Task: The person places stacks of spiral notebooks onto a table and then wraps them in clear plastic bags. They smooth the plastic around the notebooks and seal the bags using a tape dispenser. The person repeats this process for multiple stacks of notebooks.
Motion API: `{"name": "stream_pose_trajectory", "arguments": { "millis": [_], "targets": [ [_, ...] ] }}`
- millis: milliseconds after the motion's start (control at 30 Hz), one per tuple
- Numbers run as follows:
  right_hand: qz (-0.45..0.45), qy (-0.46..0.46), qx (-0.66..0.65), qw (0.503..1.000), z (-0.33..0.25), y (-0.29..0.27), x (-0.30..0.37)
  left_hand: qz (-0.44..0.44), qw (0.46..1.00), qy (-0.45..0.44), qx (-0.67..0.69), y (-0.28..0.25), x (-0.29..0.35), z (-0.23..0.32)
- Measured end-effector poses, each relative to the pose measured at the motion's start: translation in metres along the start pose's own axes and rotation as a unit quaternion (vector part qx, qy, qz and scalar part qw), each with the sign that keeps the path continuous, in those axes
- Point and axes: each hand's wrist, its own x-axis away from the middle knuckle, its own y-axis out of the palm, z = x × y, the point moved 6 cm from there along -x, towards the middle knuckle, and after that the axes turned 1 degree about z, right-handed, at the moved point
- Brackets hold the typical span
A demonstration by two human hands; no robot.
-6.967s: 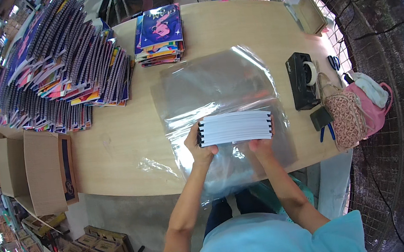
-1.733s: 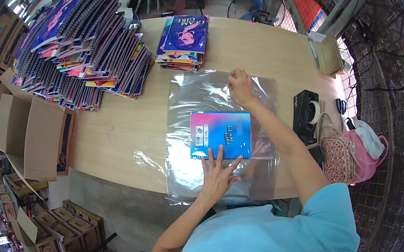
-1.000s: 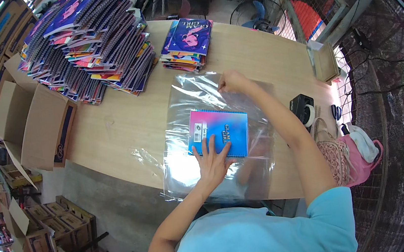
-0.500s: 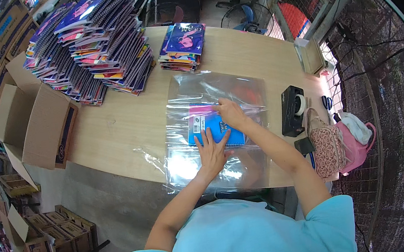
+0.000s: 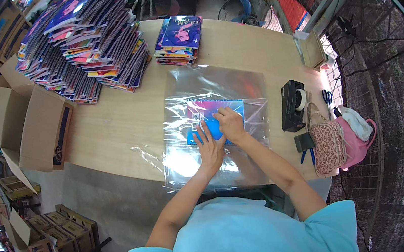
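A spiral notebook (image 5: 201,106) with a pink, purple and blue cover lies on clear plastic film (image 5: 242,82) spread over the near part of the table. My left hand (image 5: 209,151) rests on the lower left of the notebook, fingers stretched and spread. Just right of it, my right hand (image 5: 231,123) sits on the notebook with its fingers curled in. What those fingers pinch, if anything, is hidden. A smooth bright blue patch shows between the two hands.
Tall leaning stacks of spiral notebooks (image 5: 104,42) stand at the far left, with a smaller pile (image 5: 182,32) beside them. An open cardboard box (image 5: 41,129) is at the left edge. A black tape dispenser (image 5: 292,106), scissors (image 5: 327,96), a patterned pouch (image 5: 326,142) and a pink bag (image 5: 355,146) lie right.
My right hand has moved down from the notebook's upper edge towards my left hand, its fingers now curled. More of the pink and purple cover shows. The view has shifted slightly.
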Motion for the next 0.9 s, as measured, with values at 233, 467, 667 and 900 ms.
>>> {"name": "stream_pose_trajectory", "arguments": {
  "millis": [233, 467, 667, 900],
  "targets": [
    [0.021, 0.016, -0.013, 1.000, -0.001, -0.003, 0.003, -0.035, 0.996, 0.008, -0.083, 0.016, -0.019, -0.004],
    [0.015, 0.034, -0.020, 0.999, 0.002, 0.001, 0.003, 0.001, 0.999, 0.015, -0.046, 0.019, -0.031, -0.003],
    [0.000, 0.055, -0.029, 0.998, 0.007, 0.007, 0.007, -0.045, 0.999, -0.022, 0.009, 0.017, -0.044, -0.002],
    [-0.152, 0.047, -0.005, 0.987, 0.013, 0.017, 0.002, -0.187, 0.982, 0.024, -0.013, 0.008, -0.051, -0.011]
  ]
}}
